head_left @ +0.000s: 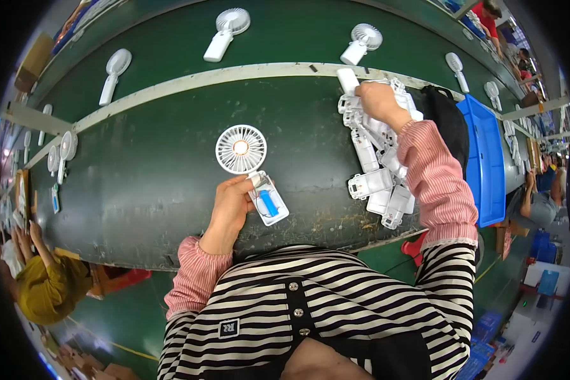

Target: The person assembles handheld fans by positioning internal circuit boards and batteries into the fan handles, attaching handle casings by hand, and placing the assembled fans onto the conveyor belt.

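Observation:
In my left hand [233,201] is a white handheld fan [241,149], gripped at the neck between its round grille and its handle. The handle lies open on the table, and a blue battery cell [268,204] with thin wires shows inside. My right hand [381,103] reaches to the far end of a heap of white plastic casings [368,183] on the right. Its fingers are closed on a white handle cover [347,81], which sticks out to the left of them. Part of the heap is hidden behind my right hand and sleeve.
A pale rail [234,73] separates my dark table from a green belt [171,44] carrying spaced-out white fans [233,21]. Right of the heap lie a black cloth item [446,120] and a blue tray [486,161]. Another person [47,285] sits at the left.

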Available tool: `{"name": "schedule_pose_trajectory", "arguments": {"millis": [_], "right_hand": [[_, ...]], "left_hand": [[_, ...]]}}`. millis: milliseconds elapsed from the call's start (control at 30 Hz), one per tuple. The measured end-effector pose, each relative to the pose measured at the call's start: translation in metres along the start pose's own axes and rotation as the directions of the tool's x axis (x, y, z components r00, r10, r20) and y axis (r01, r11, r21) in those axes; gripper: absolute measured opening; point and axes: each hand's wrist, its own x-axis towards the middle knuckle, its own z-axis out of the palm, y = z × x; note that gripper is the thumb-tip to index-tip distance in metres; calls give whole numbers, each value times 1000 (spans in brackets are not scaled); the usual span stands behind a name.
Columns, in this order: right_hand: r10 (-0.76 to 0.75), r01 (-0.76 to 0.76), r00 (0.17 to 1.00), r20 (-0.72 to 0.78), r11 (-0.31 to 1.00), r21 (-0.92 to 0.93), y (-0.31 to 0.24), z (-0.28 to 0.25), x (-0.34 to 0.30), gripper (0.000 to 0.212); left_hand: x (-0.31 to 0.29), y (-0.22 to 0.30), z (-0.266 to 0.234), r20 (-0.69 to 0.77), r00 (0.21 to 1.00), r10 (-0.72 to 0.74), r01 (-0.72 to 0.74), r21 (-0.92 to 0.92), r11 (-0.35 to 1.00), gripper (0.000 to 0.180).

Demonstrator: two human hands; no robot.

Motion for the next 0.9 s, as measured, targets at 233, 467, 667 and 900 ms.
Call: {"name": "schedule_pose_trajectory", "arguments": {"millis": [233,467,667,900], "right_hand": [[-296,348,743,-600,937,-31,-50,-58,-46,16],[-614,732,681,-399,546,408,-160,-69,-145,16],[-890,362,450,-74,106,926,-148,-77,-144,29],[-917,230,398,-9,91,969,-151,-61,-143,41]], "left_hand": [[0,3,-3,37,999,-13,12,20,1000,27],[0,4,3,14,999,-39,39,18,999,25],[-5,1,4,0,999,-35,35,-3,999,24],[-6,-4,8,3,998,-70,70,-25,997,24]]}}
